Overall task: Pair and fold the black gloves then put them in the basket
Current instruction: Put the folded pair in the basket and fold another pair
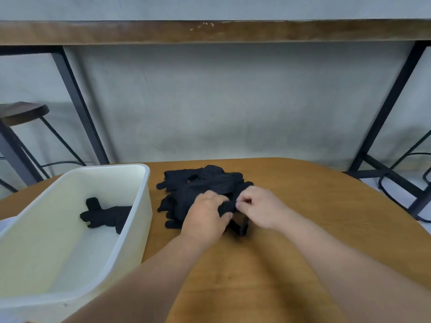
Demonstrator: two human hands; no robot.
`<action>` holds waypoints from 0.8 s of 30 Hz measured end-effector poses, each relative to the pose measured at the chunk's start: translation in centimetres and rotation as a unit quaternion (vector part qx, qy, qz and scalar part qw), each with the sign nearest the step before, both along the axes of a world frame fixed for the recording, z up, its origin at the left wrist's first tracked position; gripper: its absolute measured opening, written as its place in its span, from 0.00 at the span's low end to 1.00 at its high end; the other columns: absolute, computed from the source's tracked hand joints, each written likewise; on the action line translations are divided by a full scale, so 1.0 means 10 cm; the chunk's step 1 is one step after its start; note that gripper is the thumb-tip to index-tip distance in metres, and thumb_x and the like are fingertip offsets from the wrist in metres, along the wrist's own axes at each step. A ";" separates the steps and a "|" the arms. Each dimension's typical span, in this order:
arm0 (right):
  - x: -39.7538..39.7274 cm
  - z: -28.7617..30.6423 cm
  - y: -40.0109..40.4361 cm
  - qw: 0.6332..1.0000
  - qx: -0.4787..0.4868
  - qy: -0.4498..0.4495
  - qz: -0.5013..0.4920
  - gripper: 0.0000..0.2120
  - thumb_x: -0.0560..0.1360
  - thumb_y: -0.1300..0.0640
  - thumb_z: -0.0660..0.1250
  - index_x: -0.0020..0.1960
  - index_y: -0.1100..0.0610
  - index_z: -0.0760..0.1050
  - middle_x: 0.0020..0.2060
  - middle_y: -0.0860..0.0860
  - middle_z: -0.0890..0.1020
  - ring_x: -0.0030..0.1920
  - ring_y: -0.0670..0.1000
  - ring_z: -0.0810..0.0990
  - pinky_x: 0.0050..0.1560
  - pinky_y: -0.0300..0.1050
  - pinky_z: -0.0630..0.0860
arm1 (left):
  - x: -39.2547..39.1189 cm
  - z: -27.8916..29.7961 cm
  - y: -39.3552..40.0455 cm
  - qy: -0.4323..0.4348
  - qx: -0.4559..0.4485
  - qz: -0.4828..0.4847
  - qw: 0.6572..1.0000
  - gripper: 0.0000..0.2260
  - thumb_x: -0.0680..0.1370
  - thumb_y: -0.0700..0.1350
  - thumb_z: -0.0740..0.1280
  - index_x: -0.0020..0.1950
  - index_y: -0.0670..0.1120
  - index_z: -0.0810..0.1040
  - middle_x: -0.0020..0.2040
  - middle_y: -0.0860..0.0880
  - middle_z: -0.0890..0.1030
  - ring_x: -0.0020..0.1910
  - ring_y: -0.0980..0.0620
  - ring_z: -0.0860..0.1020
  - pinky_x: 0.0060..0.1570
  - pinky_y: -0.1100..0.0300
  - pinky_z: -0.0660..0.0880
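Standing at the left of the round-edged brown wooden bench (291, 264) is a cream rectangular plastic basket (130, 229), its long axis running from the near left corner away toward the far right; one folded bundle of black knitted gloves (109, 215) lies on its floor against the right wall, glove tips pointing left. Just beside the basket's right wall, apart from it, sits a loose heap of black knitted gloves (205, 183) on the bench; several glove tips stick out toward the left and toward the basket, and the heap stretches roughly from far to near. Over the near edge of the heap the left hand (205, 217) lies curled, its fingers (224, 202) and thumb gripping a black glove cuff (229, 206) bunched between the two hands; the right hand (261, 206) meets it from the right, fingertips (240, 203) pinched on the same cuff; a dark strip of fabric hangs toward the viewer below the hands, blurred. Both bare forearms cross the near half of the bench. Beyond the bench stand a long brown wooden tabletop on black metal legs (210, 32), a grey wall (221, 101), and a round dark stool (23, 111) at the far left; black chair frames show at the right edge.
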State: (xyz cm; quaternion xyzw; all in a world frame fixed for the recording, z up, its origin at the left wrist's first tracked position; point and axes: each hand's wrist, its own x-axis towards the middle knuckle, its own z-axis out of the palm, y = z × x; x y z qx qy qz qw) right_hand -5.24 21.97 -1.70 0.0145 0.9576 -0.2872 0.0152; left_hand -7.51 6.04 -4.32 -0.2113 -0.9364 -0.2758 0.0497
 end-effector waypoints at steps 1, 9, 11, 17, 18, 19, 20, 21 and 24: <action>0.02 0.10 0.00 0.999 -0.032 0.000 -0.007 0.10 0.80 0.51 0.62 0.46 0.54 0.79 0.46 0.46 0.78 0.49 0.50 0.77 0.50 0.45 0.73 | 0.00 0.08 0.01 0.004 0.026 0.004 1.000 0.16 0.78 0.51 0.67 0.66 0.52 0.76 0.59 0.55 0.76 0.61 0.56 0.71 0.57 0.65 0.67; 0.32 0.50 0.18 0.966 -0.256 -0.030 -0.008 0.14 0.71 0.51 0.76 0.56 0.46 0.81 0.48 0.42 0.86 0.51 0.43 0.84 0.58 0.42 0.75 | 0.14 0.58 -0.08 -0.238 0.308 0.032 0.921 0.07 0.80 0.48 0.65 0.50 0.51 0.83 0.45 0.52 0.85 0.46 0.51 0.82 0.45 0.57 0.79; 0.39 0.49 0.20 0.973 -0.232 -0.019 -0.010 0.19 0.71 0.60 0.75 0.60 0.48 0.79 0.51 0.43 0.85 0.52 0.45 0.84 0.59 0.44 0.77 | 0.20 0.58 -0.12 -0.294 0.316 0.038 0.901 0.07 0.80 0.49 0.65 0.50 0.51 0.83 0.46 0.51 0.85 0.48 0.50 0.82 0.48 0.56 0.79; 0.58 0.56 0.16 0.971 -0.237 -0.013 0.016 0.09 0.75 0.61 0.71 0.52 0.50 0.82 0.43 0.49 0.87 0.42 0.48 0.83 0.46 0.40 0.80 | 0.39 0.54 -0.22 -0.356 0.303 0.018 0.884 0.07 0.77 0.47 0.68 0.53 0.52 0.82 0.49 0.51 0.86 0.51 0.49 0.82 0.59 0.49 0.76; 0.61 0.59 0.14 0.974 -0.228 -0.015 0.005 0.04 0.76 0.56 0.70 0.49 0.50 0.82 0.40 0.51 0.86 0.38 0.48 0.82 0.43 0.40 0.79 | 0.42 0.56 -0.23 -0.353 0.307 0.002 0.884 0.09 0.76 0.45 0.69 0.56 0.52 0.81 0.51 0.51 0.85 0.52 0.51 0.82 0.58 0.52 0.76; 0.64 0.61 0.13 0.976 -0.217 -0.016 -0.005 0.04 0.77 0.52 0.69 0.48 0.50 0.83 0.37 0.52 0.86 0.36 0.48 0.81 0.41 0.41 0.78 | 0.46 0.58 -0.25 -0.343 0.305 -0.020 0.888 0.13 0.75 0.43 0.71 0.59 0.53 0.79 0.54 0.51 0.83 0.54 0.53 0.80 0.57 0.56 0.76; 0.67 0.63 0.11 0.978 -0.209 -0.019 -0.015 0.08 0.77 0.48 0.68 0.47 0.50 0.83 0.34 0.52 0.85 0.33 0.48 0.79 0.39 0.41 0.76 | 0.50 0.60 -0.26 -0.324 0.291 -0.046 0.899 0.18 0.73 0.42 0.73 0.62 0.54 0.76 0.57 0.53 0.81 0.56 0.56 0.78 0.56 0.60 0.75; 0.69 0.64 0.09 0.978 -0.208 -0.026 -0.020 0.10 0.77 0.47 0.67 0.46 0.51 0.83 0.32 0.52 0.83 0.32 0.48 0.78 0.38 0.42 0.75 | 0.54 0.62 -0.27 -0.295 0.264 -0.068 0.916 0.23 0.72 0.42 0.74 0.64 0.55 0.73 0.58 0.56 0.79 0.57 0.59 0.77 0.56 0.62 0.73; 0.76 0.67 0.01 0.967 -0.246 -0.061 -0.026 0.14 0.79 0.47 0.66 0.47 0.57 0.82 0.31 0.52 0.81 0.30 0.49 0.76 0.34 0.42 0.73 | 0.66 0.69 -0.24 -0.164 0.180 -0.091 0.965 0.24 0.71 0.46 0.76 0.64 0.57 0.73 0.56 0.62 0.78 0.54 0.65 0.76 0.54 0.69 0.73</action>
